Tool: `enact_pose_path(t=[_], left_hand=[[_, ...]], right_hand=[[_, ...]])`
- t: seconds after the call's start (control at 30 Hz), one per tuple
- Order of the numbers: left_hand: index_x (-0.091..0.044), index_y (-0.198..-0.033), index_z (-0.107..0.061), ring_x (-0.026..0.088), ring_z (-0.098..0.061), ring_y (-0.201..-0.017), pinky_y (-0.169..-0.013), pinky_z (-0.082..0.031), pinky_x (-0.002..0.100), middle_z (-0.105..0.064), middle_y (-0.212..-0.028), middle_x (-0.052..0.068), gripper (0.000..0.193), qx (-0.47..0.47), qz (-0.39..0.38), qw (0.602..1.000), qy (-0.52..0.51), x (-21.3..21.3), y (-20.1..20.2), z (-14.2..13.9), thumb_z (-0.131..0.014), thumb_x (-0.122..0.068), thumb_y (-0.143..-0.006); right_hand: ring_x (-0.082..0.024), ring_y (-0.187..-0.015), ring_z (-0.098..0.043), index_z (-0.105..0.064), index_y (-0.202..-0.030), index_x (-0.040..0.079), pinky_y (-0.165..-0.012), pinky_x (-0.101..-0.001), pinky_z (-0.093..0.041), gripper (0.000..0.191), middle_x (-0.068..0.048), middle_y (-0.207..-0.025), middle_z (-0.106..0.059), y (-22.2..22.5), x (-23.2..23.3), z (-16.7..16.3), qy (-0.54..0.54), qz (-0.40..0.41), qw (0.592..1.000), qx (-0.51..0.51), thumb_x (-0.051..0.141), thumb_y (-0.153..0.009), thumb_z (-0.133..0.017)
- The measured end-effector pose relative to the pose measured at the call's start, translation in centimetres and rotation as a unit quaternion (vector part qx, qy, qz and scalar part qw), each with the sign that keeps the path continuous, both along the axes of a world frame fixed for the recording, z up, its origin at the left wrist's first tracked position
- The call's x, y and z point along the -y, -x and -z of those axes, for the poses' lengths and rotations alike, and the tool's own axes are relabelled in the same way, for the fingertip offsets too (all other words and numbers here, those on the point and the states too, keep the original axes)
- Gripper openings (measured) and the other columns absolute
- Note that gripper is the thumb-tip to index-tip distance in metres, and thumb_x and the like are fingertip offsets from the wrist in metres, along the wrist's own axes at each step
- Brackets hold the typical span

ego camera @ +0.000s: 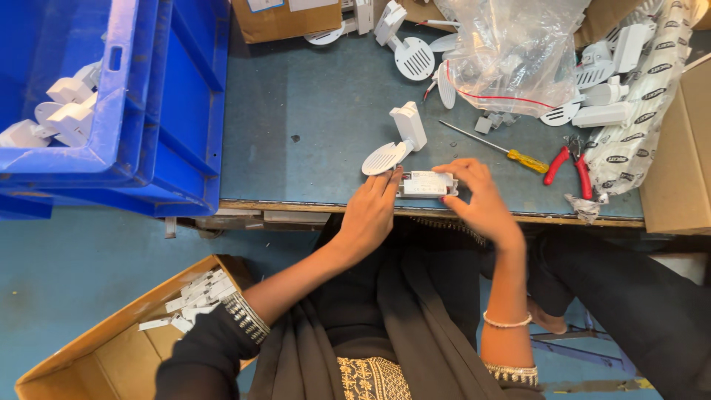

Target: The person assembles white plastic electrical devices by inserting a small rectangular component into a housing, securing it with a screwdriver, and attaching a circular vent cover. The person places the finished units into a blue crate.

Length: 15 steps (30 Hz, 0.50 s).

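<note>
Both hands on the small white rectangular module [425, 184] at the near table edge [311, 205] — left hand [368, 215] fingertips pressing its left end, right hand [480, 198] pinching its right end. White vented fixture [396, 141] just beyond the left fingers. Screwdriver [498, 148] and red pliers [569, 164] beyond the right fingers.

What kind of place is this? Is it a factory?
Probably a small assembly workshop. Both hands, left hand and right hand, hold a small white box on a workbench, with blue bins of white parts, a screwdriver and red pliers nearby.
</note>
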<state>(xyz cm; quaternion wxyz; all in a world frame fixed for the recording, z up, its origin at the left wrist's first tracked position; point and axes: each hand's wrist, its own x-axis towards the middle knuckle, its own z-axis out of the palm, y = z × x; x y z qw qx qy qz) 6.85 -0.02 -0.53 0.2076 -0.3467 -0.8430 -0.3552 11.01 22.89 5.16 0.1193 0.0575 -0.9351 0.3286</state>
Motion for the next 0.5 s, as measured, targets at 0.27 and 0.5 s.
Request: enact_pose_path(t=[0.27, 0.5], left_hand=[[0.000, -0.141, -0.057, 0.038, -0.064, -0.112, -0.093, -0.054, 0.045, -0.063, -0.126, 0.020, 0.055, 0.080, 0.013, 0.991, -0.110, -0.6, 0.3, 1.0, -0.060, 0.009, -0.087], [-0.005, -0.140, -0.059, 0.037, -0.065, -0.110, -0.088, -0.055, 0.042, -0.064, -0.127, 0.018, 0.057, 0.051, -0.014, 0.992, -0.116, -1.0, 0.5, 1.0, -0.061, 0.009, -0.084]], right_hand=[[-0.025, -0.086, -0.067, -0.066, -0.111, 0.003, -0.076, -0.0388, -0.053, 0.030, -0.009, -0.098, -0.069, 7.5, -5.3, 2.1, 0.005, 0.258, 0.961, -0.098, 0.024, -0.094, -0.079], [-0.029, -0.083, -0.067, -0.068, -0.104, 0.005, -0.071, -0.0426, -0.051, 0.017, -0.009, -0.095, -0.067, 9.0, -4.1, 4.2, -0.117, 0.291, 0.933, -0.175, 0.014, -0.092, -0.077]])
